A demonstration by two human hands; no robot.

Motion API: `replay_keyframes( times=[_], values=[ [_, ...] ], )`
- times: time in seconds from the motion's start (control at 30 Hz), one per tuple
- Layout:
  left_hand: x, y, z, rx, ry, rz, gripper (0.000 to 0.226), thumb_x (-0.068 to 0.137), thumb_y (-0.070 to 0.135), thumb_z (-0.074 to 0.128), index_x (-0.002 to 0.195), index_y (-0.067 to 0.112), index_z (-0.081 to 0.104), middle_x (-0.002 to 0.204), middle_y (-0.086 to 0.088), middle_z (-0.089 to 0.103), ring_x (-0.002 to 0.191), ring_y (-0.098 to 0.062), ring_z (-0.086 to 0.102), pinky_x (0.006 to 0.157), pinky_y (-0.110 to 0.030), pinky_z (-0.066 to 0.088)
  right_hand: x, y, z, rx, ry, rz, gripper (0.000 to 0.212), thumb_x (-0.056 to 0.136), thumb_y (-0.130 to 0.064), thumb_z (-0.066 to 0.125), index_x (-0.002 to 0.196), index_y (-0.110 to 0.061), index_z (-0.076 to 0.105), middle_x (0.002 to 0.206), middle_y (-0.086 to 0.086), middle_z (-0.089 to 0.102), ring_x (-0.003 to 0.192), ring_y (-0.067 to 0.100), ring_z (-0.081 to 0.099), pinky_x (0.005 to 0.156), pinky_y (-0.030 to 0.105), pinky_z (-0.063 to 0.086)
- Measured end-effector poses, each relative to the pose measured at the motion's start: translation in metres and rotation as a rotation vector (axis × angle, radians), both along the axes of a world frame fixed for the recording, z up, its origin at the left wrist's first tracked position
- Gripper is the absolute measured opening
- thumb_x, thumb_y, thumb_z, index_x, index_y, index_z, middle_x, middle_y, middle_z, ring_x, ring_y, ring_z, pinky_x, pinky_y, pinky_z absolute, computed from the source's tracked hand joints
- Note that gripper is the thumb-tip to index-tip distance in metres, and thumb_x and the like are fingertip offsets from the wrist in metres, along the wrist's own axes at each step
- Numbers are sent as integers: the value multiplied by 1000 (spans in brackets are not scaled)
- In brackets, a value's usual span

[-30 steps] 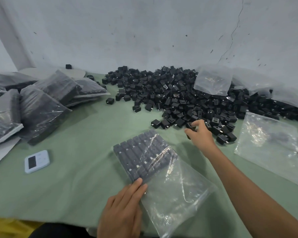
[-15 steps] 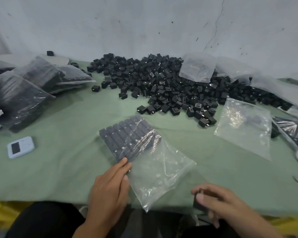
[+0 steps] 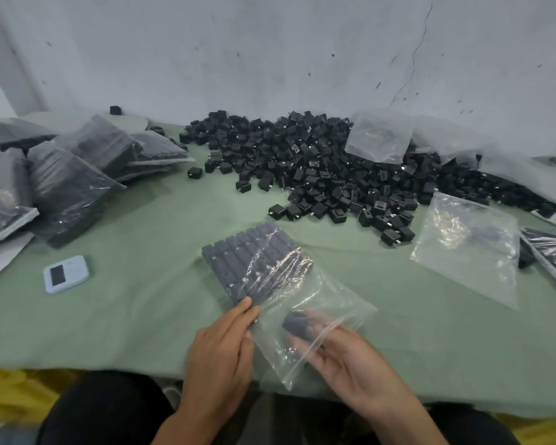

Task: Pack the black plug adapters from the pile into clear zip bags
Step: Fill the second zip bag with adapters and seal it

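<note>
A clear zip bag (image 3: 305, 303) lies on the green table in front of me, its far half filled with neat rows of black plug adapters (image 3: 254, 261). My left hand (image 3: 220, 358) rests with straight fingers on the bag's near left edge. My right hand (image 3: 344, 358) reaches into the bag's open mouth, its fingers inside the plastic and blurred, holding a black adapter (image 3: 297, 322). The loose pile of black adapters (image 3: 318, 168) spreads across the far middle of the table.
Filled bags (image 3: 68, 178) are stacked at the left. An empty clear bag (image 3: 469, 245) lies at the right, more bags (image 3: 379, 139) lean on the pile. A small white device (image 3: 65, 273) sits at the left. The table's front edge (image 3: 109, 367) runs close to my lap.
My right hand took an adapter from the pile, drew it back to the near edge, and now has pushed it into the bag's mouth. The left hand stayed on the bag.
</note>
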State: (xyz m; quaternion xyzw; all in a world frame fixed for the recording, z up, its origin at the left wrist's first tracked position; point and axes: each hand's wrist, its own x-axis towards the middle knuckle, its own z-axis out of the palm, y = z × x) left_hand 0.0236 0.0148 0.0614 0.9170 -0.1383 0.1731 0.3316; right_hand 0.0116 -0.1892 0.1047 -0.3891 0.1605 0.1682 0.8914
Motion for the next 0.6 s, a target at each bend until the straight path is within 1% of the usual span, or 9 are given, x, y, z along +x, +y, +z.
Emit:
replay_keyframes(
  times=[0.1, 0.23, 0.3, 0.37, 0.4, 0.43, 0.5, 0.53, 0.6],
  values=[
    [1, 0, 0, 7, 9, -5, 46, 95, 30, 36, 127, 19, 68, 142, 9, 57, 125, -4, 54, 92, -25, 38, 14, 9, -1, 16, 4, 13, 33, 95, 3, 54, 128, 6, 60, 129, 23, 64, 122, 33, 62, 101, 41, 52],
    [1, 0, 0, 14, 8, -5, 47, 95, 29, 36, 127, 19, 68, 141, 9, 58, 125, -4, 54, 91, -25, 39, 29, 27, 4, 68, -15, 33, 41, 86, 7, 61, 126, 6, 62, 128, 24, 65, 120, 31, 63, 99, 38, 54],
    [0, 0, 0, 8, 8, -5, 47, 95, 29, 36, 128, 19, 68, 142, 9, 58, 126, -4, 54, 92, -25, 39, 33, 33, 1, 101, -29, 24, 41, 86, 10, 59, 127, 10, 60, 127, 28, 63, 120, 34, 62, 103, 40, 51],
    [0, 0, 0, 3, 14, -6, 46, 95, 29, 36, 129, 20, 67, 142, 10, 57, 126, -3, 53, 93, -25, 39, 33, 35, -5, 47, -41, -40, 38, 92, 13, 53, 129, 10, 57, 128, 29, 62, 123, 38, 60, 106, 43, 49],
    [0, -1, 0, 4, 20, -6, 46, 95, 29, 36, 129, 20, 67, 142, 10, 57, 126, -3, 53, 93, -25, 39, 32, 36, -7, -10, -69, -64, 35, 94, 11, 52, 128, 9, 59, 126, 28, 64, 121, 38, 61, 103, 41, 51],
    [0, 0, 0, 5, 28, -6, 47, 96, 30, 36, 130, 20, 66, 143, 11, 56, 127, -3, 53, 94, -25, 39, 30, 38, -8, -82, -104, -74, 31, 97, 8, 51, 126, 6, 61, 122, 24, 67, 116, 36, 65, 96, 37, 56],
    [0, -1, -1, 7, 41, -6, 48, 96, 31, 35, 132, 20, 65, 144, 11, 55, 128, -4, 53, 94, -26, 39, 28, 43, -5, -180, -136, -31, 27, 99, 4, 48, 118, -2, 67, 106, 14, 74, 91, 26, 72, 74, 24, 58],
    [0, -1, -1, 7, 46, -6, 49, 96, 32, 35, 132, 20, 65, 145, 10, 55, 129, -4, 53, 95, -27, 40, 29, 46, -4, -197, -118, -24, 26, 99, 5, 49, 116, -2, 67, 97, 12, 72, 75, 22, 69, 63, 21, 54],
    [0, 0, -1, 11, 47, -10, 49, 96, 33, 34, 133, 20, 64, 145, 10, 54, 129, -5, 53, 95, -28, 43, 29, 50, -2, -246, -77, -58, 28, 95, 9, 53, 121, 1, 63, 94, 18, 66, 61, 20, 58, 52, 23, 49]
  ],
)
